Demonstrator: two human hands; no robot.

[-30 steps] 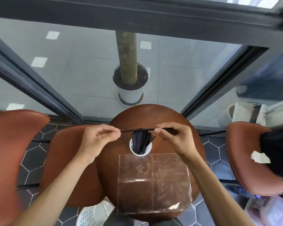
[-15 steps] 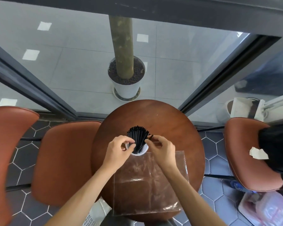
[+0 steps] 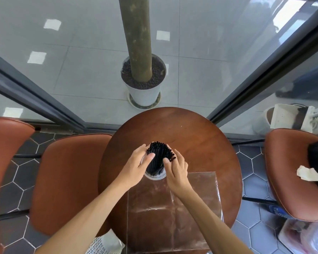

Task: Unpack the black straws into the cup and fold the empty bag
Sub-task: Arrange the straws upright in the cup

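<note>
A bundle of black straws [image 3: 159, 154] stands upright in a white cup [image 3: 155, 176] on the round wooden table [image 3: 196, 136]. My left hand [image 3: 137, 166] cups the bundle from the left, fingers curled against the straws. My right hand [image 3: 175, 168] presses on them from the right, thumb and fingertips touching the straws. Both hands hide most of the cup. The empty clear plastic bag [image 3: 174, 213] lies flat on the table's near side, just behind the cup toward me.
Brown padded chairs stand at the left [image 3: 66, 180] and right [image 3: 290, 173]; the right one carries a crumpled white paper [image 3: 307, 173]. Beyond the table is a glass wall with a potted trunk [image 3: 142, 83] outside. A pink bag [image 3: 312, 237] lies at the lower right.
A second ago my hands held a single straw stretched between them above the cup. They came together, and now both close around the bundle in the cup.
</note>
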